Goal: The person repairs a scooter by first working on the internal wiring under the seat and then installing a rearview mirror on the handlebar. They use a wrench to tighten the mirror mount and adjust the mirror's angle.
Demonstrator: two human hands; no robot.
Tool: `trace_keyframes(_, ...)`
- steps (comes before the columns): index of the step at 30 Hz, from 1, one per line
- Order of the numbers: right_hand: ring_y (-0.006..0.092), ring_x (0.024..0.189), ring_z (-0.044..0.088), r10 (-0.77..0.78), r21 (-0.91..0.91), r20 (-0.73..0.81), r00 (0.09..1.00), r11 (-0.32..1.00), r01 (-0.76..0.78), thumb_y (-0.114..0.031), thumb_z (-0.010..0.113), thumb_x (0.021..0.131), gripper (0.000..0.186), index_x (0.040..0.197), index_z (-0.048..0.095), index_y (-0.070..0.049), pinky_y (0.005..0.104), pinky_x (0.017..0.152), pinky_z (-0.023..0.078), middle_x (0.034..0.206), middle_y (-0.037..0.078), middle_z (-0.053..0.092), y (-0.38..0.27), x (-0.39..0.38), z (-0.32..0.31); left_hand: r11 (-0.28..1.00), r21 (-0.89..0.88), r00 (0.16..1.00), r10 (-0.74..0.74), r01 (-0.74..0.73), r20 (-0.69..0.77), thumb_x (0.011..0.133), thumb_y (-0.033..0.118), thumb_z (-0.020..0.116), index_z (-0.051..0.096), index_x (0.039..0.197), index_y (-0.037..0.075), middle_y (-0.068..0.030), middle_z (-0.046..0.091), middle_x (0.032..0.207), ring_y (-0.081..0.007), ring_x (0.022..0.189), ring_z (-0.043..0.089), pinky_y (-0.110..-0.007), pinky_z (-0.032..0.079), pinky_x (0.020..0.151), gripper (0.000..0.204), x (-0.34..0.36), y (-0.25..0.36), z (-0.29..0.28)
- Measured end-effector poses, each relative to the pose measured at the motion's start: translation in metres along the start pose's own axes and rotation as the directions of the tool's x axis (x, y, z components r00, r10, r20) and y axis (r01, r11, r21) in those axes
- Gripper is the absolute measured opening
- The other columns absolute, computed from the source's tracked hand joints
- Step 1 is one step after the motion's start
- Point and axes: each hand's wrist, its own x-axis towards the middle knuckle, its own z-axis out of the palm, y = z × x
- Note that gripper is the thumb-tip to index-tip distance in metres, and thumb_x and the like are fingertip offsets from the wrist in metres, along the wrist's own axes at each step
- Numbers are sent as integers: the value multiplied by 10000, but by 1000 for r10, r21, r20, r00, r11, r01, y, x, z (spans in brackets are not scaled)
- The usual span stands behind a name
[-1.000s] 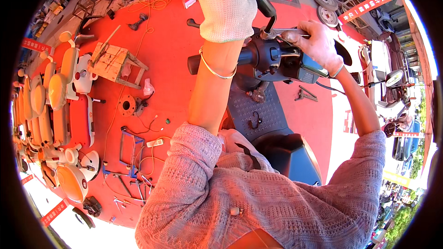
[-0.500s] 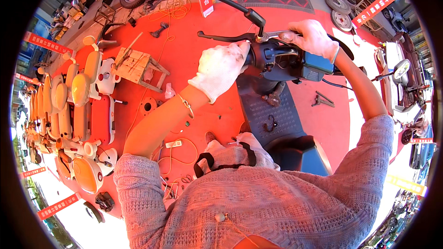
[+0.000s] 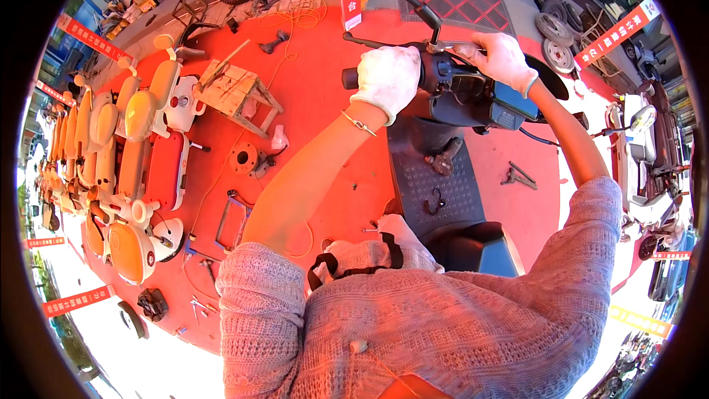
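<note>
My left hand [image 3: 388, 81], in a white glove, is closed around the left handlebar grip [image 3: 349, 79] of a dark electric scooter. The brake lever [image 3: 373, 42] sticks out just beyond it. My right hand [image 3: 502, 64], also gloved, pinches a silver wrench [image 3: 447, 46] whose far end sits at the foot of the black mirror stem [image 3: 426, 15]. The stem rises from the handlebar and leans far and left. Below the bars are the scooter's ribbed footboard [image 3: 436, 192] and dark seat [image 3: 473, 247].
Several scooters [image 3: 140, 114] stand in a row at the left. A wooden stool [image 3: 236, 96] sits on the red floor. Loose tools [image 3: 235, 214] and a yellow cable [image 3: 295, 11] lie about. A metal part [image 3: 521, 176] lies right of the footboard; wheels [image 3: 554, 29] lie at the back right.
My left hand has shifted right and now wraps the grip from above, nearer the mirror stem. My right hand stays at the wrench. The view has turned slightly.
</note>
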Motion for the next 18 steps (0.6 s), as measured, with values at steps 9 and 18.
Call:
trace_keyframes(9, 417, 756, 550, 69, 10, -80, 994, 998, -69, -361, 560, 803, 340, 807, 570, -21, 454, 680, 436, 732, 214, 584, -2, -3, 4, 999, -3, 994, -47, 46, -95, 766, 179, 596, 655, 816, 102, -79, 665, 734, -236, 719, 667, -385, 506, 594, 109, 9, 1, 7)
trace_keyframes(18, 372, 647, 565, 156, -20, -169, 973, 987, -161, -521, 528, 857, 529, 765, 611, -7, 429, 601, 426, 635, 192, 556, -14, -4, 5, 998, 12, 989, -63, 65, -131, 765, 176, 608, 668, 823, 110, -68, 668, 740, -236, 726, 667, -373, 511, 619, 106, 20, -4, 6)
